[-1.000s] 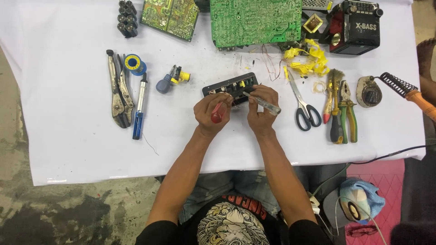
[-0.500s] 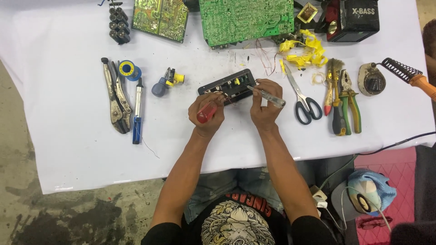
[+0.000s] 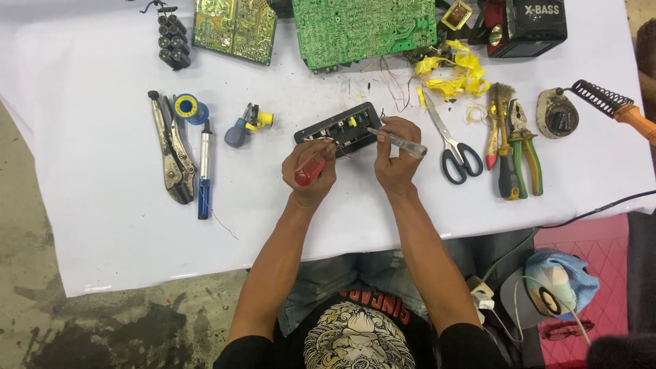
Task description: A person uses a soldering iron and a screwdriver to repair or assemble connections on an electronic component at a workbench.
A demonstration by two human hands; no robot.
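A small black circuit module with yellow and green parts lies on the white table, just beyond both hands. My left hand grips a red-handled screwdriver, its tip pointing at the module's near edge. My right hand holds a clear-handled screwdriver level across its fingers, the metal tip touching the module's right end. Thin wires run from the module toward the big green circuit board.
Left of the hands lie locking pliers, a solder reel, a blue pump tool and a small motor. To the right are scissors, several pliers, a soldering iron on its stand, yellow tape scraps and a black radio.
Both hands stayed at the black module with small shifts of the screwdrivers. The view has drifted slightly, so the table sits a little higher in frame.
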